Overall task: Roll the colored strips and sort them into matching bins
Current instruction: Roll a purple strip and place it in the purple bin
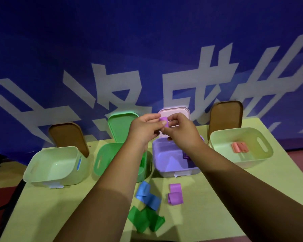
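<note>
Far-L bin (42, 179), pale green, stood open w/ a brown lid (68, 137) propped behind it and a blue tag (79, 164) on its inner wall. Next came the green bin (101, 154) w/ its green lid (121, 126); the L forearm crossed it and hid its R side. L hand (143, 130) and R hand (180, 131) met above the purple bin (166, 154), both pinching a purple roll (164, 121) in front of the pink lid (175, 112). The R forearm covered that bin's R wall; a purple piece (185, 155) lay inside. Far-R bin (252, 159) held a salmon roll (240, 147), w/ a 2nd brown lid (226, 117) behind. In front of the bins lay a green strip (145, 219), a blue strip (147, 194) and a purple strip (175, 193). Surface: yellow-green tablecloth (217, 206). Behind: blue banner (147, 49) w/ big white characters; reddish floor (301, 158) at R.
</note>
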